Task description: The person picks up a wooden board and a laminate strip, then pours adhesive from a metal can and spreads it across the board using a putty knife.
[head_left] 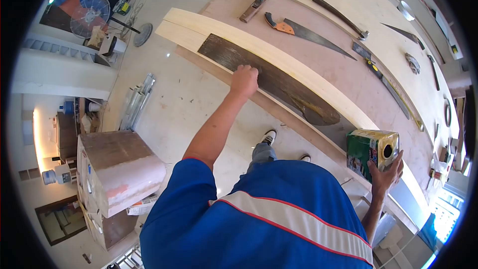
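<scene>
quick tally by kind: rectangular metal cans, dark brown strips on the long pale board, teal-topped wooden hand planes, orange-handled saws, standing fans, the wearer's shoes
green-and-gold metal can: 1
dark brown strip: 1
teal-topped wooden hand plane: 1
orange-handled saw: 1
standing fan: 1
black-and-white shoes: 2
total: 7

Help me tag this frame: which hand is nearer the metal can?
Right: the right hand grips the metal can, while the left hand is away from it, at the dark patch.

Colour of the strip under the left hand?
Dark brown strip, clearest in the head view.
</scene>
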